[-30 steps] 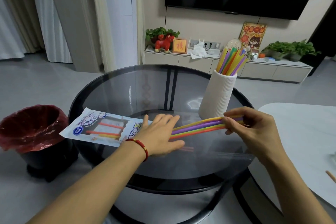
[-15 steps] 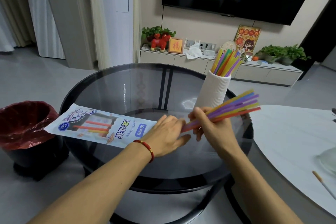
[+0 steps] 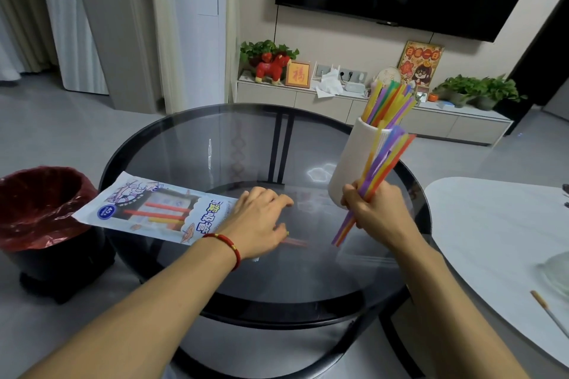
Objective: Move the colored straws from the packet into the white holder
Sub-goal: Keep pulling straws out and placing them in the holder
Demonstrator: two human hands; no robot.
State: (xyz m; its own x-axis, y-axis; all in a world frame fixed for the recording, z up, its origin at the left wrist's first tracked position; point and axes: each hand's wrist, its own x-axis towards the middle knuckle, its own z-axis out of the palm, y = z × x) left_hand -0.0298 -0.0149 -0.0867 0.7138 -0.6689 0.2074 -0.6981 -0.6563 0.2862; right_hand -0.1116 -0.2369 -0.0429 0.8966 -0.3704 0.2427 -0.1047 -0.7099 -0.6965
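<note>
My right hand [image 3: 374,212] grips a bundle of colored straws [image 3: 385,163] around its middle, tilted steeply with the upper ends leaning against the side of the white holder [image 3: 348,163]. The holder stands on the round glass table [image 3: 191,138] and has several straws [image 3: 389,101] sticking out of its top. My left hand [image 3: 257,221] rests with fingers spread on the open end of the straw packet [image 3: 147,209], which lies flat on the table's left side with a few red and yellow straws still inside. A straw tip [image 3: 292,241] shows beside my left thumb.
A black bin with a red liner [image 3: 40,209] stands on the floor left of the table. A white table [image 3: 498,234] with a thin stick [image 3: 548,314] on it is at the right. A TV cabinet with plants lines the far wall.
My right hand pulled the straw bundle out of the packet and swung it from lying flat to steeply tilted beside the holder. My left hand stayed on the packet.
</note>
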